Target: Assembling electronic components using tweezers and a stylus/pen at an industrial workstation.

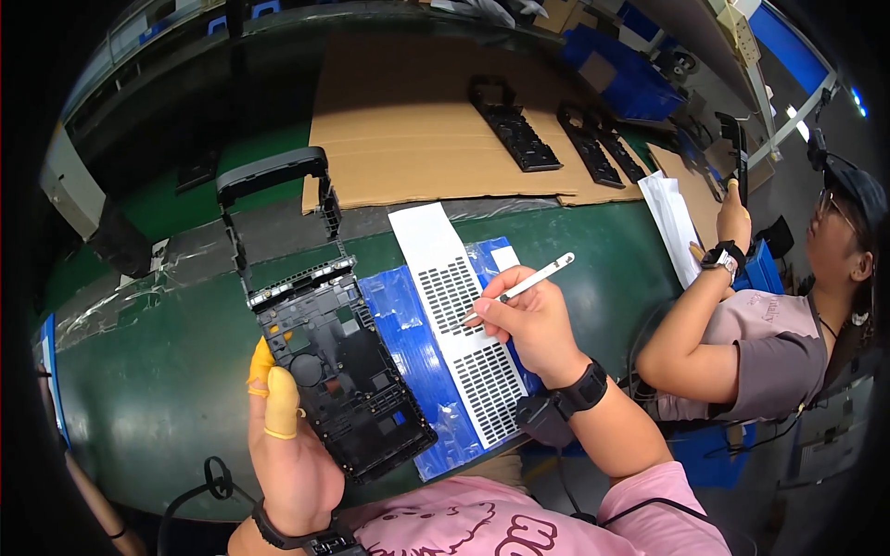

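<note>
1. Two hands are busy over the worktop (pixel 158 380): the left hand (pixel 295 468), with yellow covers (pixel 282 403) on its thumb and a finger, grips a black frame (pixel 352 389) by its left edge.
2. That frame lies tilted, its ribbed inside facing up and its looped handle (pixel 273 170) pointing away from the person, left of a blue board (pixel 397 310).
3. The right hand (pixel 536 320) pinches a white pen-like tool (pixel 540 276), its tip at the upper block of dark rectangles on a white sheet (pixel 422 227); whether it touches is too small to tell.
4. Judging by the sheet, much is left: both blocks look largely filled.
5. Whether any rectangles already sit on the frame cannot be told, black against black.
6. More black frames (pixel 521 134) rest on cardboard (pixel 399 120) beyond; finished or waiting, nothing shows which.
</note>
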A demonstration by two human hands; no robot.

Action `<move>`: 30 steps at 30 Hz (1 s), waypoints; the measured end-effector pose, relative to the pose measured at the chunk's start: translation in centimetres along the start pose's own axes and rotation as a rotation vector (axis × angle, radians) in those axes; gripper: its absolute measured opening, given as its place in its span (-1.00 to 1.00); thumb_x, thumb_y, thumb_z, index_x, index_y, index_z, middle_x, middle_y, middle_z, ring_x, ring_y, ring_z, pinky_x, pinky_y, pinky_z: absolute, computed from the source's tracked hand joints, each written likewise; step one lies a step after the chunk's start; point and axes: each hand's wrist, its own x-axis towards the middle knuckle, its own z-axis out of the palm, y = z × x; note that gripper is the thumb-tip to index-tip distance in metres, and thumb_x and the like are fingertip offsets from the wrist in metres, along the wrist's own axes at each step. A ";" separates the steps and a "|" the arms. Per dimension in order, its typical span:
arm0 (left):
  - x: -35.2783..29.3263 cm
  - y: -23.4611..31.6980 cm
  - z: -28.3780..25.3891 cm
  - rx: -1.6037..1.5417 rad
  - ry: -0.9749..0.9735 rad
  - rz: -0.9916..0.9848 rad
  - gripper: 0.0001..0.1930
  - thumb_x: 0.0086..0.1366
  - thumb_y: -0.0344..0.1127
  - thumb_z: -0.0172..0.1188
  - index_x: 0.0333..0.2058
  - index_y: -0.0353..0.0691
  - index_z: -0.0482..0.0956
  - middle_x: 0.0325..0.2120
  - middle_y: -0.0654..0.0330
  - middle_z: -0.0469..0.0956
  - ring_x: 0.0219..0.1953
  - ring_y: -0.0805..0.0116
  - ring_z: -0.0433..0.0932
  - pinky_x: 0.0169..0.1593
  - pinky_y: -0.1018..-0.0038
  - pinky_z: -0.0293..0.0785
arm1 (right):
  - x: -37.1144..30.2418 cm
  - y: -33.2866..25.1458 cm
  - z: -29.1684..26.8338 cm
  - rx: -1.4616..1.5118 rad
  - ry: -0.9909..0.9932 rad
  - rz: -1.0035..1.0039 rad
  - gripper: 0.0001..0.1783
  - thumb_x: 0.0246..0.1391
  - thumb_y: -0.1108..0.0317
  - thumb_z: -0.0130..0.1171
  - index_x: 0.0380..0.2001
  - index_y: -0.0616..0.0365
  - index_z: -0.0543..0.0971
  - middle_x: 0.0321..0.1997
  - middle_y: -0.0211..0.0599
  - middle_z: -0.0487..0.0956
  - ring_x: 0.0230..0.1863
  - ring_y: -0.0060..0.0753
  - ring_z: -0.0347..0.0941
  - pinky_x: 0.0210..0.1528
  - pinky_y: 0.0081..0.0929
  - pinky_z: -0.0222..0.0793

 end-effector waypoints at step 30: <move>-0.2 -0.4 -0.7 -0.032 -0.085 -0.117 -0.56 0.28 -0.12 -0.11 0.06 -0.20 0.17 -0.11 0.17 0.38 -0.11 0.37 0.40 -0.06 0.44 0.37 | -6.3 -2.9 7.8 0.182 -0.252 0.009 -0.79 -0.06 0.59 0.13 -0.30 0.31 0.39 -0.36 -0.33 0.47 -0.35 -0.64 0.43 -0.33 -0.74 0.35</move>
